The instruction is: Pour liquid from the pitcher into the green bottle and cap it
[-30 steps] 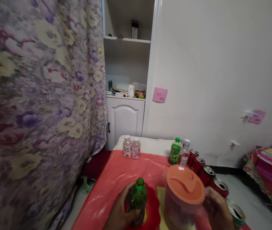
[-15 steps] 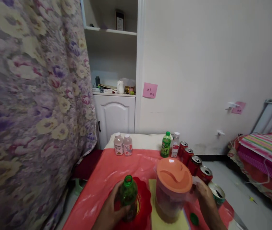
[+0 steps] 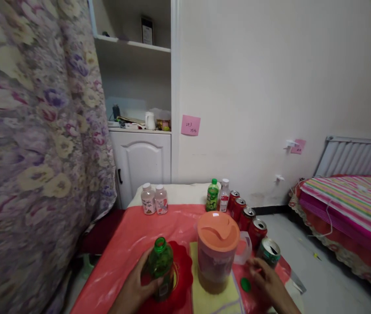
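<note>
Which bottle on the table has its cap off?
The green bottle in the left hand, on the red mat: its neck is open. The two pink bottles, the far green bottle and the clear bottle beside it all wear caps.

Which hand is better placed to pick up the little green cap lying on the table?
Probably the right hand: it is open, just beside the cap. The left hand is wrapped around the green bottle.
</note>
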The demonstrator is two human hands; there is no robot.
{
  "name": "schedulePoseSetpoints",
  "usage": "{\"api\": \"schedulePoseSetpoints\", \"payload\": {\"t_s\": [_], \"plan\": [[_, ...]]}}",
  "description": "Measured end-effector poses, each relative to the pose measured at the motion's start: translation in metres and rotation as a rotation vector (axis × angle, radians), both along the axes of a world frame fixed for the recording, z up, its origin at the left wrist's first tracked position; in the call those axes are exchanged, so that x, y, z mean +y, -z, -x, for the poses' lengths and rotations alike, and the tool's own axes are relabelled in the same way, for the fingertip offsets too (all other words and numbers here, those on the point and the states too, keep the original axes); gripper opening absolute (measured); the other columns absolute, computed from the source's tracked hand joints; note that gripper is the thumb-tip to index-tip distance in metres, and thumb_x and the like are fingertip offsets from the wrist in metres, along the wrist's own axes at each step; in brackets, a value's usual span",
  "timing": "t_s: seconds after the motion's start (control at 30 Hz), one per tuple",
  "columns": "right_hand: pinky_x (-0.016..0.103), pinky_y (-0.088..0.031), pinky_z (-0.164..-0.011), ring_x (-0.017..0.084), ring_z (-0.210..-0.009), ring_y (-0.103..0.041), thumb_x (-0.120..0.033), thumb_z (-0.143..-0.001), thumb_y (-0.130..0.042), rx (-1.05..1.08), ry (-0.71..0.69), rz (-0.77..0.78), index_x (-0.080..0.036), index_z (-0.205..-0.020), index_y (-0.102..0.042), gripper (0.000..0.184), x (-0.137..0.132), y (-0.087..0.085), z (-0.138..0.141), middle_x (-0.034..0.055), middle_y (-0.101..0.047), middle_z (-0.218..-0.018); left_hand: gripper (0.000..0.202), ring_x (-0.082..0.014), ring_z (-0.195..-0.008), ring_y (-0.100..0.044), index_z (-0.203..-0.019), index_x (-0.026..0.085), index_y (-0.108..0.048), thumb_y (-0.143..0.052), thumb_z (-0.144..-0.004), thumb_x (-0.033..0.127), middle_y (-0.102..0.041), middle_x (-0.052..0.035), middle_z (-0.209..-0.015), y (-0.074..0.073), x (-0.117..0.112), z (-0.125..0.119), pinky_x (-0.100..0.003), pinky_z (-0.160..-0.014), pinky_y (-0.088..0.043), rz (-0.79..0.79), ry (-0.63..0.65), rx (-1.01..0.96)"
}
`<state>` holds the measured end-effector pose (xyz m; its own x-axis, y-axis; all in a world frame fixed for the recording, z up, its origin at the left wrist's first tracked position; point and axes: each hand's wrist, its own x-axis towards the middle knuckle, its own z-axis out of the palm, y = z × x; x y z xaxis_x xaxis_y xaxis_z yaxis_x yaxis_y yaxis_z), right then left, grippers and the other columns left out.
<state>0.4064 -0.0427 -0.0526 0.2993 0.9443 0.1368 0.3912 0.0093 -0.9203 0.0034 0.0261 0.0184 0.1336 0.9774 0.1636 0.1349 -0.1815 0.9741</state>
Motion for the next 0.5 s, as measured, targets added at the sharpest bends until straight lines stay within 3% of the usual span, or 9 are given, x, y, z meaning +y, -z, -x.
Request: {"api": "schedulePoseSetpoints", "payload": {"t_s": [0.1,0.23,0.37,0.5], "plan": [[0.044,-0.051,-0.095,0.032,-0.103,-0.067,-0.038,-0.061,-0.067,-0.095,-0.051,0.054,-0.018,-0.100,-0.070,0.043,-0.005,0.027,-0.001,0.0141,-0.073,-0.108,0.082,-0.0378,-0.120,-0.064,-0.119,0.019,-0.063,-0.087,-0.050,0.055,-0.074,-0.0137,-0.121,0.000,0.000,-0.001,-0.046,-0.105,-0.051,0.005,0.007,-0.007],[0.040,-0.047,-0.102,0.028,-0.115,-0.063,-0.025,-0.059,-0.062,-0.289,-0.094,0.170,-0.016,-0.115,-0.064,0.056,-0.003,0.045,-0.001,0.0152,-0.068,-0.120,0.089,-0.0388,-0.119,-0.064,-0.122,0.018,-0.062,-0.088,-0.046,0.058,-0.073,-0.0145,-0.122,0.001,-0.001,-0.004,-0.047,-0.105,-0.050,-0.016,0.038,-0.041],[0.039,-0.052,-0.091,0.027,-0.098,-0.067,-0.024,-0.061,-0.059,-0.384,-0.139,0.170,-0.017,-0.098,-0.069,0.039,-0.001,0.044,-0.001,0.0129,-0.070,-0.102,0.085,-0.0362,-0.117,-0.065,-0.124,0.017,-0.059,-0.085,-0.053,0.056,-0.072,-0.0139,-0.123,0.003,-0.002,-0.004,-0.044,-0.102,-0.051,-0.020,0.124,-0.045],[0.042,-0.054,-0.087,0.029,-0.089,-0.069,-0.029,-0.061,-0.063,-0.300,-0.046,0.044,-0.020,-0.084,-0.071,0.027,-0.009,0.032,0.008,0.0107,-0.073,-0.090,0.079,-0.0343,-0.114,-0.065,-0.124,0.017,-0.058,-0.083,-0.058,0.052,-0.072,-0.0121,-0.122,0.004,-0.006,-0.003,-0.043,-0.102,-0.049,-0.031,0.144,-0.044]]}}
